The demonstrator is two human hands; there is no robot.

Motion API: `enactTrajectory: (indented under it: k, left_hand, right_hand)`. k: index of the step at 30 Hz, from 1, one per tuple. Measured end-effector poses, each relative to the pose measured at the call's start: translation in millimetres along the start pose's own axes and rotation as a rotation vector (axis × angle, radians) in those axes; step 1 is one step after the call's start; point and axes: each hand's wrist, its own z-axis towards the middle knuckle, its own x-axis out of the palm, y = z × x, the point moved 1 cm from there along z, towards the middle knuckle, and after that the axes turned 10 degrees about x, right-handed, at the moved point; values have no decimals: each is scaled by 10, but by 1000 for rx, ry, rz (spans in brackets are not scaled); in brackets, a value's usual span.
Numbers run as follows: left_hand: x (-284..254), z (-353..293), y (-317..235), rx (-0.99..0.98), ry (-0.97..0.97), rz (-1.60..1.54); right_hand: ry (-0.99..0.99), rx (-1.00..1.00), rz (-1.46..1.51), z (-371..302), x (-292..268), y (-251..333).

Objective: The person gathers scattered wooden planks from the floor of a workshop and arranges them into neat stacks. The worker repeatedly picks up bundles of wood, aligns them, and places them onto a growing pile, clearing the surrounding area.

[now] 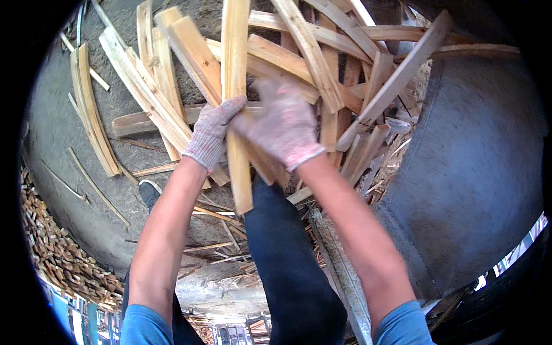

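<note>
A long, pale wooden board (234,52) stands lengthwise before me, running from the top edge down to my leg. My left hand (213,129), in a knitted work glove, is closed around its left edge. On the other side, my gloved right hand (283,123) is at or just over the board. Motion smears its fingers, so their grip and any contact cannot be made out. Behind both hands lies a loose heap of boards, with one sawn board (195,54) slanting down under my left hand.
More boards (146,86) lie on the dirt floor at left, beside thin strips (99,187). A grey board (397,80) juts up at right, near a large dark sheet-like surface (466,172). Stacked wood (63,253) lines the lower left. My leg (287,259) stands below the board.
</note>
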Motion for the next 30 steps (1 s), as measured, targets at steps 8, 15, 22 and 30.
enactTrajectory:
  k: [8, 15, 22, 30]
  left_hand:
    - [-628, 137, -658, 43, -234, 86]
    - [-581, -189, -909, 574, -400, 1203]
    - [-385, -726, -550, 325, 148, -40]
    - [-962, -753, -1123, 247, -211, -67]
  right_hand:
    - [-180, 372, -447, 582, -144, -602]
    - [-49, 133, -357, 319, -122, -242]
    - [104, -52, -68, -138, -73, 1189]
    - [264, -53, 471, -286, 206, 1492]
